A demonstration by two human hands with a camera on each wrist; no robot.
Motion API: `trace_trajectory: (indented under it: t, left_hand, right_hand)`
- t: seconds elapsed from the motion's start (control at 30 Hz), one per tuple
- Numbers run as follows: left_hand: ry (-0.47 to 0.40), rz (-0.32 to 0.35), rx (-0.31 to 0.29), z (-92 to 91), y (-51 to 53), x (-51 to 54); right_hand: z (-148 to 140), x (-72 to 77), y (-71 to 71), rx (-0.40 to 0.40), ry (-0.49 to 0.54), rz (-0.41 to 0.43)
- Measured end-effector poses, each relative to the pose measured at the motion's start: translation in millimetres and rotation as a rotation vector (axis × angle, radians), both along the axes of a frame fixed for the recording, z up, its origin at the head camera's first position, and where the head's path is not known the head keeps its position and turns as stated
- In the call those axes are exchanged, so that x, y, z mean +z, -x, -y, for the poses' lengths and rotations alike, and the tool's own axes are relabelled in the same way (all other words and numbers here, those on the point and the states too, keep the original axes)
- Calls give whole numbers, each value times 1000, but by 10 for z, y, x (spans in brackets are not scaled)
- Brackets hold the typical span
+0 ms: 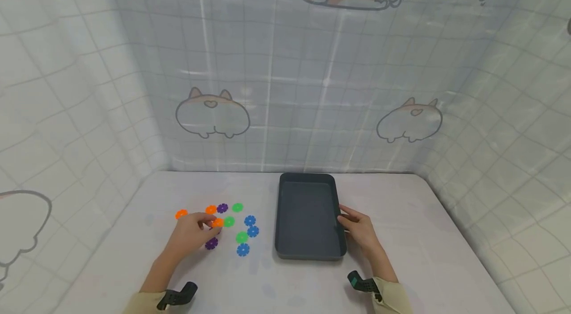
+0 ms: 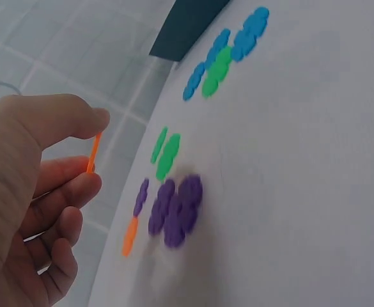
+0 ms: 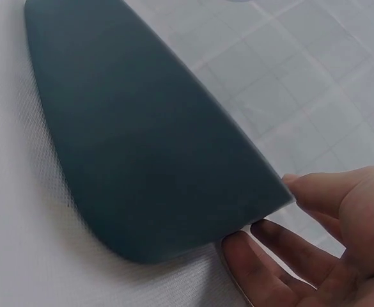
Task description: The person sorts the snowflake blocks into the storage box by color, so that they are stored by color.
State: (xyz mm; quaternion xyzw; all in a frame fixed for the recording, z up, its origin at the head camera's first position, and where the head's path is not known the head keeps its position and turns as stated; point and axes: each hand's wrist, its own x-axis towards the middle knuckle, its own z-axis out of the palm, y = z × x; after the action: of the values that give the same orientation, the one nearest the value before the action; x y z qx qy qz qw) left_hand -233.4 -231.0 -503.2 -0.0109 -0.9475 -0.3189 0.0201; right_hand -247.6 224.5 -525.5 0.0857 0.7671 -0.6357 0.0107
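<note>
My left hand (image 1: 192, 232) pinches a thin orange flower-shaped disc (image 1: 217, 223) between thumb and fingertips; the left wrist view shows the disc (image 2: 94, 152) edge-on, raised off the table. Around that hand lie more such discs: an orange disc (image 1: 181, 214), a purple disc (image 1: 211, 243), a green disc (image 1: 238, 207) and a blue disc (image 1: 243, 249) among them. My right hand (image 1: 360, 230) holds the right wall of a dark grey rectangular tray (image 1: 308, 220). In the right wrist view, its fingertips (image 3: 238, 243) lie against the outside of the tray wall (image 3: 155, 147).
The white table (image 1: 303, 287) bears the discs left of the tray. Behind it hangs a pale grid-patterned curtain (image 1: 290, 121) with cartoon dogs, and similar sheets close both sides. Each wrist carries a black strap device (image 1: 178, 296).
</note>
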Motion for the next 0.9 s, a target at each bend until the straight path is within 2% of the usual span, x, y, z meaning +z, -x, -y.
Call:
trace_trajectory:
  t: [0.17,0.4,0.57,0.7,0.9]
  left_hand:
    - [-17,-28,-45,-179,108,36]
    - [-48,-80,-103,-475,349,122]
    - [-83,-78,-132,-707,493,176]
    - [-88,-77,-151,-874,567,210]
    - [-109,-127,-215,-1088,644,286]
  right_hand:
    - [3,2,7,3,2,7]
    - [-15,36,54,-5,5,1]
    - [-12,42,63,-9,3,2]
    - [-6,21,53,-6,11,7]
    - [-5,-10,24,-9,23,7]
